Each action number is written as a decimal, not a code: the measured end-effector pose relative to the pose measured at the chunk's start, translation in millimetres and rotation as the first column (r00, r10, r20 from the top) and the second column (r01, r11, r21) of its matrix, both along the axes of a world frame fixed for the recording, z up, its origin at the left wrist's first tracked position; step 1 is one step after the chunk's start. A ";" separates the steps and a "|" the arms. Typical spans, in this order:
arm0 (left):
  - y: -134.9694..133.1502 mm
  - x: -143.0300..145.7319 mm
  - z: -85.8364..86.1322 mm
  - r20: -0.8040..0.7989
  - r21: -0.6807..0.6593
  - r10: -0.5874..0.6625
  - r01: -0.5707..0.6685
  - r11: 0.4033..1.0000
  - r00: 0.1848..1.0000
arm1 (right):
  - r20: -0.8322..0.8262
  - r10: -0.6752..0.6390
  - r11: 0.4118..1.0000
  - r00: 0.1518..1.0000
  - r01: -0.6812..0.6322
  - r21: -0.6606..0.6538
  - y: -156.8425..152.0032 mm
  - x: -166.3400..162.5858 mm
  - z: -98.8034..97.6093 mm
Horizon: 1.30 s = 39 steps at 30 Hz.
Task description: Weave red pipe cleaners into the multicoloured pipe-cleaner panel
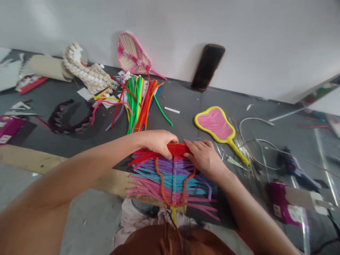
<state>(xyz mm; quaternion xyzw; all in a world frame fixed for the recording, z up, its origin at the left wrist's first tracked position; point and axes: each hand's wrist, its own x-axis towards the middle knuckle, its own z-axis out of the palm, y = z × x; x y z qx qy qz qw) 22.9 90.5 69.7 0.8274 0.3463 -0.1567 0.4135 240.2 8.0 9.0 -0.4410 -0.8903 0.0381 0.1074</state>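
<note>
Rows of pipe cleaners lie side by side at the near table edge: red (178,149) at the far end, then purple (183,165), blue (154,179) and pink (148,189). A twisted orange pipe cleaner (162,182) curves over them as an outline, around a central spine (174,177). A yellow stem (174,215) points toward me. My left hand (159,141) pinches the red pipe cleaners from the left, thumb on top. From the right, my right hand (203,155) grips the same red row with bent fingers; its fingertips are partly hidden.
Beyond my hands lies a bundle of coloured pipe cleaners (136,102). A pink leaf-shaped fan (132,53) and a phone (208,67) lean on the wall. To the right lie a yellow-edged pink fan (216,124), wires (256,141) and a purple box (278,203); a dark headband (57,120) is left.
</note>
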 end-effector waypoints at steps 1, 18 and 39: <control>-0.9 -0.9 1.7 -0.017 0.066 -0.018 0.019 0.998 1.000 | 0.007 -0.005 1.000 1.000 0.005 0.008 -0.4 -0.3 -0.9; -64.5 -19.1 -41.9 0.230 0.863 -0.074 -0.168 0.477 0.970 | 0.069 -0.041 0.999 0.997 0.038 0.035 -1.9 -12.5 16.6; -117.1 -8.8 -45.7 0.252 0.866 0.040 -0.244 0.436 0.967 | -0.081 -0.018 0.989 0.997 0.029 0.143 -1.9 -20.3 5.2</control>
